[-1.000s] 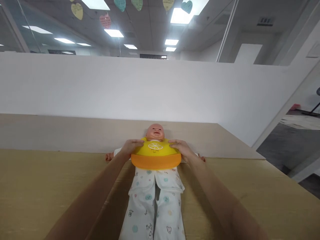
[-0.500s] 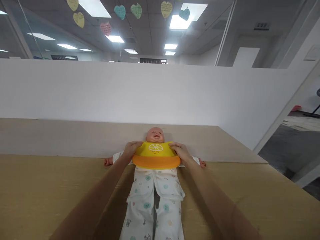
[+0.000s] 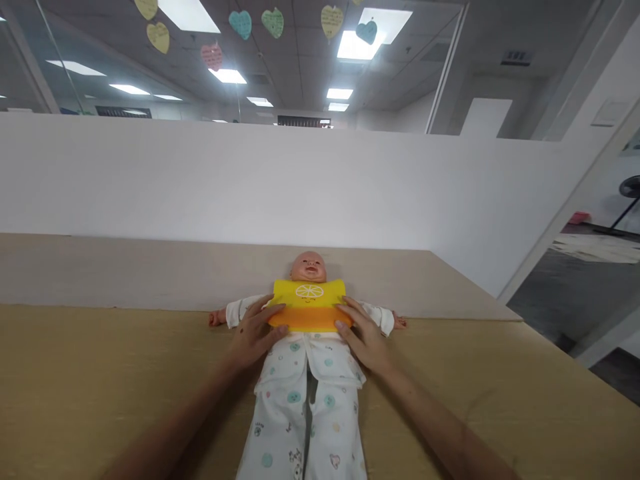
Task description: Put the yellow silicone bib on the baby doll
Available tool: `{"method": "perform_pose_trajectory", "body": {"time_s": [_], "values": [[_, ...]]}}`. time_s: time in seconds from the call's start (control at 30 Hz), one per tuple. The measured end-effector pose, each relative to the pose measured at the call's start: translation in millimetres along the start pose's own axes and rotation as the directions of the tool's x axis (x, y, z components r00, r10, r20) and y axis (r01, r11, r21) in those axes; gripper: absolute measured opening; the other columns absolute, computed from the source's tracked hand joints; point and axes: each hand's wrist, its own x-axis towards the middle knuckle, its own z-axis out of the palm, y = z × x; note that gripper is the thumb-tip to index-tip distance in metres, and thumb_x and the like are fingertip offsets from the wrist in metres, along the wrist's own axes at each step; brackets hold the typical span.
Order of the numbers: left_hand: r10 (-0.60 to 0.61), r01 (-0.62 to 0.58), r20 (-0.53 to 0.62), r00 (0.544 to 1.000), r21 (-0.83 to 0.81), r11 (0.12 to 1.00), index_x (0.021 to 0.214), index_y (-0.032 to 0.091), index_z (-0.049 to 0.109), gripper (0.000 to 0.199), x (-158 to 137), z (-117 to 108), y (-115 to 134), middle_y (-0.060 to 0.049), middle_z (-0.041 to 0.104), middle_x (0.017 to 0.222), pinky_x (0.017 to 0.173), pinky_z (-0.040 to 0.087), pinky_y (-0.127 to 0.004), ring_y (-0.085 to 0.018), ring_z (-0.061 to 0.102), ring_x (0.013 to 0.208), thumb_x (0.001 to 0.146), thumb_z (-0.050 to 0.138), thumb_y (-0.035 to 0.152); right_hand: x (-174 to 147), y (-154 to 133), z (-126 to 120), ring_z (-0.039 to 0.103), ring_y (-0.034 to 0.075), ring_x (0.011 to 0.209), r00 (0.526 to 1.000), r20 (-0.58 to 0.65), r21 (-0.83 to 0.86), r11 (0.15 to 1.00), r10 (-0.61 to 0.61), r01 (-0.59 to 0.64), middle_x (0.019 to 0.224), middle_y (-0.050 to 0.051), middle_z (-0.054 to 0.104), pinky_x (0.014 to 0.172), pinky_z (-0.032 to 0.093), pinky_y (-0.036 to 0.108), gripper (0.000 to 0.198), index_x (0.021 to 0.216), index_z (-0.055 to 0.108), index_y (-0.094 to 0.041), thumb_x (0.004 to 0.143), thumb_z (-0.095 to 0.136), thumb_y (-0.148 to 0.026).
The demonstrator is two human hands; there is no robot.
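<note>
Hidden: doll [image 3: 306, 373] feet cut off below.
Count: one doll, one bib [image 3: 309, 307].
Hands: left hand [image 3: 255, 337], right hand [image 3: 364, 339], fingers spread, touching bib's lower edge.

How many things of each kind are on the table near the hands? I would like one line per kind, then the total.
Doll: 1
Bib: 1, yellow with an orange lower part, lying on the doll's chest
Hands: 2, the left hand and the right hand, both touching the lower edge of the bib
Total: 4
</note>
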Motion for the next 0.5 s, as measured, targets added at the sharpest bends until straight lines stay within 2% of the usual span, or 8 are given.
{"method": "perform_pose_trajectory", "body": {"time_s": [0.07, 0.17, 0.27, 0.33, 0.43, 0.5], "values": [[0.003, -0.002, -0.034, 0.999, 0.057, 0.998, 0.114, 0.02, 0.061, 0.042, -2, 5, -5, -0.013, 0.047, 0.133, 0.105, 0.034, -0.045, -0.025, 0.044, 0.123, 0.083, 0.054, 0.047, 1, -2, 4, 0.038, 0.023, 0.13, 1.0, 0.0, -0.037, 0.999, 0.006, -0.006, 0.139, 0.011, 0.042, 0.109, 0.03, 0.042, 0.045, 0.123, 0.055, -0.022, 0.087, 0.044, -0.046], [0.083, -0.073, -0.069, 0.994, 0.137, 0.988, 0.121, 0.019, 0.056, 0.041, -5, 8, -16, -0.012, 0.049, 0.132, 0.104, 0.036, -0.044, -0.024, 0.045, 0.123, 0.088, 0.046, 0.042, 1, 6, -1, 0.04, 0.022, 0.128, 1.0, -0.015, -0.113, 0.993, -0.027, 0.025, 0.137, 0.011, 0.044, 0.108, 0.033, 0.041, 0.045, 0.124, 0.053, -0.021, 0.089, 0.04, -0.045], [0.199, -0.163, -0.112, 0.974, 0.267, 0.95, 0.126, 0.018, 0.051, 0.039, -7, 1, -35, -0.012, 0.054, 0.127, 0.102, 0.038, -0.043, -0.023, 0.046, 0.122, 0.092, 0.037, 0.031, -3, 30, -21, 0.047, 0.022, 0.122, 0.993, -0.088, -0.288, 0.956, -0.08, 0.052, 0.129, 0.011, 0.052, 0.104, 0.038, 0.041, 0.042, 0.123, 0.053, -0.02, 0.09, 0.038, -0.042], [0.246, -0.174, -0.125, 0.961, 0.414, 0.893, 0.124, 0.015, 0.052, 0.039, -7, -7, -52, -0.014, 0.058, 0.123, 0.1, 0.038, -0.045, -0.026, 0.047, 0.12, 0.09, 0.039, 0.028, -6, 49, -37, 0.047, 0.024, 0.12, 0.984, -0.11, -0.444, 0.893, -0.14, 0.078, 0.124, 0.011, 0.056, 0.103, 0.038, 0.044, 0.042, 0.122, 0.053, -0.02, 0.088, 0.042, -0.041], [0.253, -0.157, -0.08, 0.964, 0.596, 0.788, 0.116, 0.015, 0.059, 0.036, -4, -19, -76, -0.015, 0.06, 0.121, 0.097, 0.039, -0.051, -0.033, 0.047, 0.12, 0.087, 0.043, 0.028, -9, 71, -53, 0.044, 0.026, 0.124, 0.981, -0.034, -0.594, 0.793, -0.19, 0.133, 0.124, 0.009, 0.057, 0.102, 0.038, 0.047, 0.042, 0.121, 0.056, -0.021, 0.086, 0.046, -0.042], [0.244, -0.163, -0.035, 0.969, 0.65, 0.742, 0.112, 0.018, 0.062, 0.033, -2, -23, -87, -0.013, 0.061, 0.12, 0.096, 0.038, -0.053, -0.034, 0.046, 0.121, 0.087, 0.042, 0.029, -8, 81, -56, 0.042, 0.026, 0.125, 0.983, 0.031, -0.632, 0.758, -0.18, 0.159, 0.125, 0.006, 0.057, 0.101, 0.04, 0.048, 0.037, 0.115, 0.061, -0.023, 0.087, 0.044, -0.041]]}}
